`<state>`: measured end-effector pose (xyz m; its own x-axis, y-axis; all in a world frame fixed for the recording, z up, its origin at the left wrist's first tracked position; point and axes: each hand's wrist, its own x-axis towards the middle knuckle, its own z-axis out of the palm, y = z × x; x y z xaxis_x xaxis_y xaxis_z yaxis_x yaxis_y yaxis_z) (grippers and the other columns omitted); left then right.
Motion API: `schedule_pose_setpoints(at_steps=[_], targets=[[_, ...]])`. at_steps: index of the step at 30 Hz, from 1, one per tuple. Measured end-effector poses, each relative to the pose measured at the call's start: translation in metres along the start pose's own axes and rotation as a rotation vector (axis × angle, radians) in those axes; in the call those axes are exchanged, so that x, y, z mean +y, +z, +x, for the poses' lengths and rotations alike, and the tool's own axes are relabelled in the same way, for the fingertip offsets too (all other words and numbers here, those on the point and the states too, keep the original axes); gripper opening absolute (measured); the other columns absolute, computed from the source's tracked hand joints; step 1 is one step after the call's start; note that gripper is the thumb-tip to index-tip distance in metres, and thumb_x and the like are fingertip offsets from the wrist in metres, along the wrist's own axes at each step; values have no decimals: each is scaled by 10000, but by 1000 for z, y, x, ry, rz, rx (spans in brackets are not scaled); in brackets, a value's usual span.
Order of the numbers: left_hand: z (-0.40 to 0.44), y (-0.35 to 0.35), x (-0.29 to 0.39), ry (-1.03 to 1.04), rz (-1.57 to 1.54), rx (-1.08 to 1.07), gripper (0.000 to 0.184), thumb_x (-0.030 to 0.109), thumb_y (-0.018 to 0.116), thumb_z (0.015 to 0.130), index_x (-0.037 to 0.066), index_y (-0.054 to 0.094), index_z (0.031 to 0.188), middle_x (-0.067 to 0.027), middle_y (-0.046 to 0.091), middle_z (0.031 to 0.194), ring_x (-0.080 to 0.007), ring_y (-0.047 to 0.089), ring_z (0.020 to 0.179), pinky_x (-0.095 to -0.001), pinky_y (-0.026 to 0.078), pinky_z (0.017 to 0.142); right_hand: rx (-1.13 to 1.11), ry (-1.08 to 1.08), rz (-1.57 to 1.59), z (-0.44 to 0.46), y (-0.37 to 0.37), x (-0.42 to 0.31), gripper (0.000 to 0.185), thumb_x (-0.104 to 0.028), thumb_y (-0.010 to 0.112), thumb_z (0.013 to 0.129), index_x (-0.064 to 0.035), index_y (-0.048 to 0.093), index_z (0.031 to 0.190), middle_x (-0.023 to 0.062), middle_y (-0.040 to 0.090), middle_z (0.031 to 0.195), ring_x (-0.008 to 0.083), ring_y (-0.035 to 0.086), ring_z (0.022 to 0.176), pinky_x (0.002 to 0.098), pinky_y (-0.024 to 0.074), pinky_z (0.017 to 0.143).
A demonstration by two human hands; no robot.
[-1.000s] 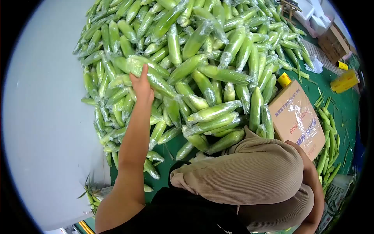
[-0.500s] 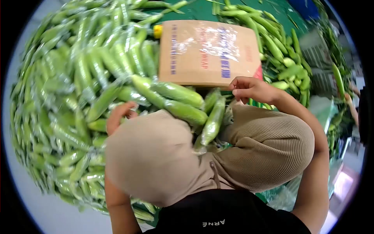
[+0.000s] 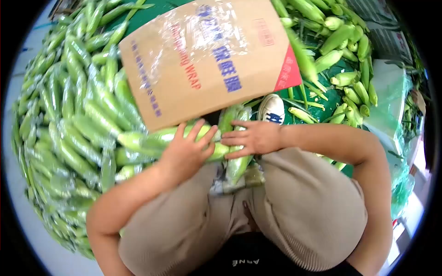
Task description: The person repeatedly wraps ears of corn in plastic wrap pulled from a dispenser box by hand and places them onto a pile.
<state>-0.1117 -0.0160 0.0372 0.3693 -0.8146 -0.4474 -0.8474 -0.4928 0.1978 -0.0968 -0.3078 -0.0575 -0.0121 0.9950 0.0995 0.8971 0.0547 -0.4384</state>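
Between my knees lie several green corn ears in clear plastic film. My left hand (image 3: 188, 149) rests on a pair of wrapped corn ears (image 3: 152, 140) lying sideways, its fingers spread over their right ends. My right hand (image 3: 255, 138) reaches in from the other side with fingers stretched out across an upright wrapped corn ear (image 3: 237, 169). The fingertips of both hands are close together. Neither hand visibly closes around an ear. Just beyond them is a brown cardboard box (image 3: 193, 108) with blue and red print and shiny film on its top.
A large heap of wrapped corn (image 3: 73, 133) fills the left side. Loose unwrapped corn ears (image 3: 338, 39) lie at the upper right on a green surface (image 3: 329, 99). A white shoe (image 3: 270, 106) shows beside the box. Green plastic film (image 3: 404, 193) hangs at the right.
My left hand has come from beside my left knee onto the corn. My right hand has left the box edge and moved left to the corn. The view has shifted; the box appears larger and tilted.
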Motion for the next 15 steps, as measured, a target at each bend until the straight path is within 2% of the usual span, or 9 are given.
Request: schedule_pose_setpoints(at_steps=[4, 5, 6, 7, 10, 11, 13, 15], targets=[[19, 18, 16, -121, 39, 11, 524, 285, 671, 875, 241, 652, 1397, -101, 423, 1629, -411, 430, 1441, -733, 348, 1091, 130, 85, -116, -33, 28, -2, 622, -195, 473, 972, -280, 392, 1582, 95, 519, 1517, 289, 523, 1375, 544, 409, 1169], [14, 13, 18, -114, 57, 59, 532, 272, 673, 871, 236, 644, 1401, -100, 432, 1620, -407, 453, 1411, -719, 376, 1057, 171, 130, -168, -43, 31, -1, 637, -208, 482, 968, -270, 382, 1595, 99, 516, 1523, 291, 525, 1371, 542, 416, 1159], [15, 13, 19, -116, 81, 69, 560, 273, 700, 848, 235, 640, 1403, -104, 445, 1603, -404, 462, 1395, -709, 387, 1041, 181, 152, -82, -45, 27, -5, 677, -256, 517, 952, -233, 370, 1613, 106, 503, 1544, 301, 525, 1367, 539, 418, 1150], [13, 12, 21, -124, 109, 70, 588, 273, 727, 824, 233, 636, 1404, -108, 458, 1587, -400, 471, 1379, -700, 398, 1025, 228, 85, -208, -44, 31, -3, 696, -286, 533, 939, -196, 376, 1611, 119, 490, 1560, 320, 524, 1363, 537, 415, 1142], [3, -6, 21, -131, 84, -9, 674, 311, 804, 743, 227, 637, 1391, -119, 488, 1537, -399, 473, 1363, -689, 411, 1014, 229, 187, -65, -44, 29, -7, 692, -295, 538, 946, -191, 378, 1611, 134, 505, 1533, 340, 525, 1359, 530, 417, 1124], [-3, -15, 20, -151, 66, 18, 705, 318, 826, 713, 220, 638, 1385, -124, 491, 1525, -403, 470, 1366, -688, 417, 1008, 225, 201, -104, -44, 29, -6, 753, -309, 698, 869, -119, 433, 1548, 165, 528, 1495, 365, 534, 1342, 542, 417, 1134], [-30, -42, 22, -248, 7, 38, 767, 333, 871, 653, 206, 640, 1373, -134, 496, 1501, -410, 463, 1371, -686, 429, 997, 207, 299, -88, -50, 52, 4, 734, -352, 587, 923, -47, 397, 1563, 196, 514, 1490, 385, 513, 1351, 528, 405, 1139], [-62, -60, 21, -380, -100, 111, 802, 312, 909, 632, 200, 624, 1374, -149, 448, 1530, -427, 424, 1398, -664, 453, 991, 322, 300, 49, -54, 67, 7, 836, -423, 695, 872, 25, 416, 1519, 222, 526, 1459, 408, 509, 1342, 532, 396, 1148]])
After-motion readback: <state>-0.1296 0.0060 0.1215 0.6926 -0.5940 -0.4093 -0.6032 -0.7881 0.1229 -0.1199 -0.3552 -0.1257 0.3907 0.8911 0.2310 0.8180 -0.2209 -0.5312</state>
